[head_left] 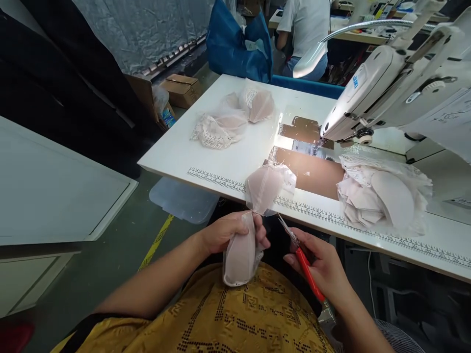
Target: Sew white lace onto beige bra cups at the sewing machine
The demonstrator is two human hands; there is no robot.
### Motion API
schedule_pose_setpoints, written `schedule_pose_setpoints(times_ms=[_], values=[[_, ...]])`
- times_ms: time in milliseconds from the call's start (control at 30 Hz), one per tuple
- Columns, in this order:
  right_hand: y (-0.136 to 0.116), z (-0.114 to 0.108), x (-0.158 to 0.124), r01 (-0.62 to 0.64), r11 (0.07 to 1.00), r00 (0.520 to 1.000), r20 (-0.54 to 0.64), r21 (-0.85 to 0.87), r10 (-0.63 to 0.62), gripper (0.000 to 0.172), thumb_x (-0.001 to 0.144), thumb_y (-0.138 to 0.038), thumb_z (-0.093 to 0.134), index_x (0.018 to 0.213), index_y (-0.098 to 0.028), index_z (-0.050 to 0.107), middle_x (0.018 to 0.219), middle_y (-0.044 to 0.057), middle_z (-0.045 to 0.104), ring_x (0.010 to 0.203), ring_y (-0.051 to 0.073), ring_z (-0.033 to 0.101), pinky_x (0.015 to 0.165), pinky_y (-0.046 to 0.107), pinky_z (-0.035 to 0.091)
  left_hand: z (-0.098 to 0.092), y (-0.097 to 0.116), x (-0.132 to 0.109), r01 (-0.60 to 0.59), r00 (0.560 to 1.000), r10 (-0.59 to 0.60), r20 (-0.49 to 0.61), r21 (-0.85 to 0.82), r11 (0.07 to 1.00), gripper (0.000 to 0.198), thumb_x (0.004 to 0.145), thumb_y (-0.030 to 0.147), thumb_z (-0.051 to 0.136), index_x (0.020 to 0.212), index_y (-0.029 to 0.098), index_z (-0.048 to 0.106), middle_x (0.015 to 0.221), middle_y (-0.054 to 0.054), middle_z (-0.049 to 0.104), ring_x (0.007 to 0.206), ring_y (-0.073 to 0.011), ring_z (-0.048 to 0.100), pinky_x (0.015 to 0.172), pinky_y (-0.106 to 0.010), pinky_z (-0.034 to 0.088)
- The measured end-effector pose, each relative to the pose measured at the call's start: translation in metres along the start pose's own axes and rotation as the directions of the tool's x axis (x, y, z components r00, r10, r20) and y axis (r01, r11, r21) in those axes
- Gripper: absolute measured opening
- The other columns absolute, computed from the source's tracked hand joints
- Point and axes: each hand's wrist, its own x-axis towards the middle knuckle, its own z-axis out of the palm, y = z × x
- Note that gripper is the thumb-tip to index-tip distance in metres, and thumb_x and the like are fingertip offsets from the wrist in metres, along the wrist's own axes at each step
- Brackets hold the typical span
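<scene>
My left hand (230, 233) is closed on a pair of joined pale pink bra cups (253, 220). One cup (267, 189) rests against the table's front edge, and the other hangs down over my lap. My right hand (324, 269) grips small red-handled thread snips (300, 252), blades pointing up and left toward the join between the cups, a short gap away. Both hands are below the edge of the white sewing table (228, 162).
A white sewing machine (390, 88) with a gooseneck lamp (316, 56) stands at the right. A pile of pink cups (382, 196) lies under it, another pile (231, 117) at the far left. A ruler strip (217, 177) runs along the front edge. Another person (307, 34) works behind.
</scene>
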Motion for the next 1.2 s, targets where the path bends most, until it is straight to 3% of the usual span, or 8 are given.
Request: schedule_pose_setpoints(times_ms=[67, 167, 333, 467, 600, 700, 933, 1200], values=[[0.0, 0.001, 0.002, 0.003, 1.0, 0.998, 0.059, -0.005, -0.002, 0.043, 0.083, -0.039, 0.066, 0.12, -0.019, 0.064, 0.09, 0.006, 0.068, 0.075, 0.019, 0.061, 0.067, 0.028, 0.051, -0.003, 0.002, -0.004, 0.0, 1.0, 0.001, -0.016, 0.062, 0.998, 0.038, 0.069, 0.026, 0.07, 0.103, 0.011, 0.063, 0.106, -0.014, 0.067, 0.108, -0.03, 0.061, 0.097, -0.043, 0.043], [0.006, 0.003, 0.0, -0.008, 1.0, 0.985, 0.171, -0.014, 0.01, 0.042, 0.085, -0.041, 0.063, 0.121, -0.019, 0.064, 0.081, 0.004, 0.066, 0.071, 0.019, 0.059, 0.068, 0.028, 0.051, -0.009, 0.005, -0.009, 0.018, 0.997, 0.002, -0.082, 0.243, 0.97, 0.044, 0.079, 0.032, 0.068, 0.117, 0.01, 0.064, 0.125, -0.017, 0.062, 0.116, -0.0278, 0.057, 0.1, -0.038, 0.042], [0.011, 0.005, 0.001, -0.059, 0.998, 0.96, 0.275, -0.002, 0.057, 0.041, 0.085, -0.043, 0.063, 0.12, -0.021, 0.063, 0.084, 0.004, 0.066, 0.072, 0.018, 0.059, 0.066, 0.026, 0.049, -0.02, 0.008, -0.012, 0.023, 0.978, 0.1, -0.18, 0.577, 0.816, 0.035, 0.086, 0.043, 0.062, 0.094, 0.01, 0.071, 0.093, -0.011, 0.072, 0.09, -0.0201, 0.065, 0.088, -0.033, 0.048], [0.012, 0.006, 0.006, -0.097, 0.995, 0.952, 0.293, 0.021, 0.087, 0.041, 0.086, -0.044, 0.062, 0.119, -0.021, 0.063, 0.08, 0.003, 0.065, 0.068, 0.018, 0.057, 0.063, 0.025, 0.048, -0.023, 0.013, -0.015, 0.014, 0.956, 0.161, -0.246, 0.585, 0.811, 0.034, 0.083, 0.042, 0.066, 0.1, 0.013, 0.062, 0.084, -0.007, 0.072, 0.08, -0.0179, 0.065, 0.077, -0.03, 0.05], [0.012, 0.009, 0.013, -0.131, 0.99, 0.932, 0.346, 0.055, 0.104, 0.041, 0.084, -0.044, 0.063, 0.119, -0.02, 0.064, 0.08, 0.002, 0.065, 0.069, 0.018, 0.058, 0.062, 0.024, 0.048, -0.027, 0.022, -0.022, 0.093, 0.948, 0.126, -0.292, 0.635, 0.767, 0.029, 0.078, 0.04, 0.071, 0.082, 0.013, 0.064, 0.077, -0.005, 0.07, 0.072, -0.0162, 0.063, 0.069, -0.027, 0.049], [0.013, 0.014, 0.018, -0.153, 0.981, 0.909, 0.407, 0.115, 0.094, 0.043, 0.083, -0.042, 0.065, 0.12, -0.02, 0.063, 0.087, 0.003, 0.066, 0.074, 0.018, 0.058, 0.067, 0.025, 0.049, -0.033, 0.027, -0.025, 0.094, 0.958, 0.129, -0.258, 0.703, 0.705, 0.031, 0.082, 0.043, 0.064, 0.078, 0.013, 0.068, 0.071, -0.003, 0.067, 0.067, -0.0145, 0.06, 0.065, -0.025, 0.047], [0.014, 0.032, 0.029, -0.191, 0.956, 0.899, 0.43, 0.223, 0.079, 0.053, 0.084, -0.039, 0.066, 0.132, -0.019, 0.056, 0.087, 0.002, 0.065, 0.075, 0.017, 0.058, 0.069, 0.026, 0.05, -0.037, 0.035, -0.029, 0.016, 0.976, 0.185, -0.115, 0.885, 0.466, 0.03, 0.092, 0.038, 0.045, 0.092, 0.014, 0.064, 0.087, -0.003, 0.064, 0.079, -0.0155, 0.057, 0.07, -0.023, 0.044], [-0.003, 0.039, 0.043, -0.145, 0.965, 0.899, 0.437, 0.22, 0.035, 0.046, 0.085, -0.042, 0.064, 0.124, -0.018, 0.06, 0.084, 0.001, 0.064, 0.075, 0.016, 0.057, 0.07, 0.025, 0.048, -0.039, 0.036, -0.033, 0.021, 0.961, 0.232, -0.153, 0.872, 0.49, 0.027, 0.086, 0.037, 0.052, 0.084, 0.013, 0.064, 0.077, -0.002, 0.063, 0.07, -0.0131, 0.055, 0.061, -0.02, 0.043]])
